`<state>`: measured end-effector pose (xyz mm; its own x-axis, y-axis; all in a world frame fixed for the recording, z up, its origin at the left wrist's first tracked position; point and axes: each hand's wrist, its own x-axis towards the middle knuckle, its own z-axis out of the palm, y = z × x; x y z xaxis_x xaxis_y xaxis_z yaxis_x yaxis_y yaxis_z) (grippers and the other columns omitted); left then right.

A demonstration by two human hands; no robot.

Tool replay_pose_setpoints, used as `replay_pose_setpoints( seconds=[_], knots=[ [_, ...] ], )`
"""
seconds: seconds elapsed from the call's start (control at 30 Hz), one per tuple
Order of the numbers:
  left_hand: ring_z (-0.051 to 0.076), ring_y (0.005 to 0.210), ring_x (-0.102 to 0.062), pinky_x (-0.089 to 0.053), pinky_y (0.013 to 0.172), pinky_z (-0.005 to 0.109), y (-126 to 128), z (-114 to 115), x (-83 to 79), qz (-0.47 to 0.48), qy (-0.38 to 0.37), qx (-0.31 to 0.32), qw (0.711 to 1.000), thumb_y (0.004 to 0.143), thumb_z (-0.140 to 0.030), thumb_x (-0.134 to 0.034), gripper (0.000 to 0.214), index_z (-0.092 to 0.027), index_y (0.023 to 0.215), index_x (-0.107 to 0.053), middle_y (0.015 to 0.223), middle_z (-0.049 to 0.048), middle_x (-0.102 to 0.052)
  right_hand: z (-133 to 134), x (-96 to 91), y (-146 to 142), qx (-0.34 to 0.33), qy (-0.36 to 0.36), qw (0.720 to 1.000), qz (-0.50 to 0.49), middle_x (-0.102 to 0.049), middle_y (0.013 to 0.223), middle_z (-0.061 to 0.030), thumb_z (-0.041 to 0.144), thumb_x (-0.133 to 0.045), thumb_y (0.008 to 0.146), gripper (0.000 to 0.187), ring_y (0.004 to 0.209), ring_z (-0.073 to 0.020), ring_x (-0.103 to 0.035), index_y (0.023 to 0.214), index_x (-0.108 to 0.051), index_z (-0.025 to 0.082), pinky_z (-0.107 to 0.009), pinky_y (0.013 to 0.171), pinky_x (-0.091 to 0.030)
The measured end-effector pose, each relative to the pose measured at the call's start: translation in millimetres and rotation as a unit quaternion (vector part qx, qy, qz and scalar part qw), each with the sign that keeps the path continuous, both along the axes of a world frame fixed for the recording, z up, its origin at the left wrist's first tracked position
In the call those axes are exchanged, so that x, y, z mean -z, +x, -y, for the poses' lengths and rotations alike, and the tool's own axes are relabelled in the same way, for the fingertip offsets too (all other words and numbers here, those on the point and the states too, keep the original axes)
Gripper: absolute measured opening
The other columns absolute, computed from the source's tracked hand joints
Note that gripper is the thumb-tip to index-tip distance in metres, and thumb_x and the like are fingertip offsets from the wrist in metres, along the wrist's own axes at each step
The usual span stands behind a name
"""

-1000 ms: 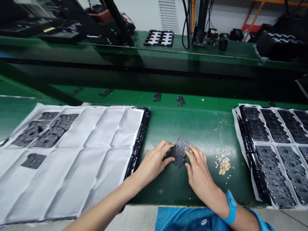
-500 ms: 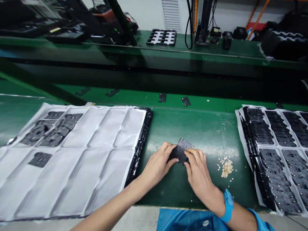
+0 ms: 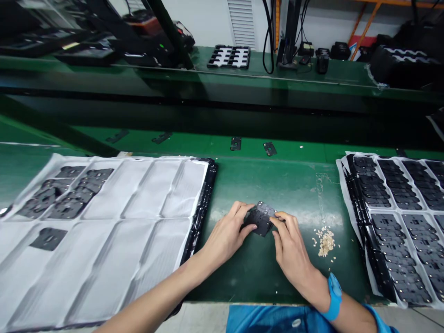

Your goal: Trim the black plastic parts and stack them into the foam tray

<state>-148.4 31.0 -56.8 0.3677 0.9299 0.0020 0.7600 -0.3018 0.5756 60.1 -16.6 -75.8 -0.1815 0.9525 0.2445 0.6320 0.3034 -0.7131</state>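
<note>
Over the green table, a flat black plastic plate (image 3: 261, 221) with small holes is held tilted in front of me. My left hand (image 3: 227, 233) grips its left side between thumb and fingers. The fingers of my right hand (image 3: 293, 243) are closed at the plate's right corner, and whether a tiny piece sits under the fingertips is hidden. To the right of that hand lies a loose pile of small pale pieces (image 3: 326, 243).
At left, a white-lined tray (image 3: 138, 236) carries several black plates (image 3: 67, 203) in its left compartments. Another lined tray (image 3: 398, 210) at right has rows of similar plates. Beyond, several parts (image 3: 235, 143) lie on a green strip below a raised shelf (image 3: 194, 76).
The right fingers have shifted from over the plate's face to its right corner. The plate stays in my left hand. The whole view has shifted slightly.
</note>
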Motion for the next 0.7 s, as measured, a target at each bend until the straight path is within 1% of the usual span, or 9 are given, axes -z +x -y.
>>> replay_pose_setpoints(
  seconds=[0.1,0.17,0.27,0.33,0.43,0.5,0.53,0.6,0.7],
  knots=[
    [0.024,0.092,-0.071,-0.060,0.085,0.040,-7.3,-13.8,-12.2,-0.008,0.026,0.003,1.000,0.099,-0.025,-0.060,0.035,-0.025,0.133,-0.056,0.111,0.0054,-0.062,8.9,-2.5,6.8,0.013,-0.007,1.000,-0.012,-0.062,0.127,-0.0147,0.002,-0.043,0.101,0.044,0.119,-0.0299,-0.061,0.136,-0.061,0.022,-0.050,0.101,-0.058],
    [0.025,0.092,-0.071,-0.059,0.088,0.040,-11.0,-37.0,-21.9,-0.041,0.024,-0.015,0.999,0.099,-0.029,-0.061,0.033,-0.023,0.131,-0.060,0.109,0.0059,-0.064,13.9,-3.5,10.8,0.016,-0.015,1.000,-0.016,-0.063,0.120,-0.0136,0.004,-0.043,0.102,0.041,0.114,-0.0293,-0.062,0.134,-0.062,0.022,-0.048,0.098,-0.058],
    [0.027,0.098,-0.071,-0.056,0.097,0.042,-12.6,-96.5,-32.8,-0.099,0.006,-0.082,0.992,0.098,-0.034,-0.064,0.033,-0.020,0.128,-0.065,0.115,0.0095,-0.066,19.2,-3.8,15.4,0.018,-0.021,1.000,-0.015,-0.066,0.110,-0.0111,0.007,-0.043,0.104,0.034,0.105,-0.0281,-0.065,0.126,-0.064,0.023,-0.044,0.091,-0.058],
    [0.033,0.114,-0.068,-0.051,0.105,0.045,-10.6,-146.0,-35.5,-0.122,0.002,-0.143,0.982,0.100,-0.036,-0.063,0.036,-0.015,0.129,-0.065,0.127,0.0157,-0.063,22.0,-3.6,17.5,0.017,-0.016,1.000,-0.011,-0.066,0.104,-0.0091,0.008,-0.044,0.105,0.029,0.097,-0.0264,-0.066,0.116,-0.066,0.023,-0.042,0.086,-0.056],
    [0.044,0.134,-0.055,-0.048,0.108,0.054,-3.0,-214.1,-34.6,-0.151,-0.021,-0.250,0.956,0.100,-0.045,-0.063,0.049,-0.006,0.130,-0.063,0.142,0.0271,-0.055,25.7,-3.3,20.5,0.009,-0.012,1.000,-0.006,-0.067,0.099,-0.0065,0.007,-0.046,0.105,0.025,0.088,-0.0239,-0.067,0.104,-0.065,0.024,-0.039,0.082,-0.053],
    [0.043,0.137,-0.053,-0.048,0.109,0.058,4.2,-245.5,-32.9,-0.158,-0.045,-0.299,0.940,0.098,-0.046,-0.068,0.052,-0.008,0.134,-0.061,0.148,0.0245,-0.053,27.2,-3.4,23.1,0.002,-0.014,1.000,-0.014,-0.067,0.098,-0.0059,0.007,-0.046,0.105,0.024,0.087,-0.0233,-0.067,0.104,-0.064,0.024,-0.037,0.081,-0.054],
    [0.040,0.136,-0.055,-0.049,0.109,0.058,7.7,-256.1,-32.2,-0.159,-0.057,-0.313,0.935,0.098,-0.044,-0.070,0.051,-0.012,0.136,-0.061,0.149,0.0210,-0.054,27.5,-3.7,24.5,0.000,-0.016,1.000,-0.021,-0.067,0.098,-0.0059,0.007,-0.046,0.104,0.024,0.087,-0.0233,-0.067,0.104,-0.064,0.024,-0.037,0.080,-0.054],
    [0.034,0.130,-0.060,-0.052,0.107,0.057,13.5,-268.2,-31.6,-0.152,-0.078,-0.320,0.932,0.099,-0.038,-0.071,0.045,-0.017,0.138,-0.061,0.148,0.0141,-0.058,27.3,-4.7,27.1,-0.002,-0.016,0.999,-0.036,-0.066,0.098,-0.0062,0.008,-0.045,0.105,0.024,0.087,-0.0231,-0.067,0.105,-0.063,0.024,-0.035,0.077,-0.055],
    [0.030,0.120,-0.067,-0.058,0.100,0.053,17.2,-270.0,-35.0,-0.125,-0.096,-0.291,0.944,0.100,-0.034,-0.071,0.039,-0.017,0.135,-0.064,0.139,0.0123,-0.064,25.3,-7.2,29.0,-0.006,-0.014,0.999,-0.052,-0.066,0.097,-0.0065,0.009,-0.044,0.105,0.025,0.086,-0.0225,-0.068,0.104,-0.063,0.023,-0.033,0.076,-0.055]
  ],
)
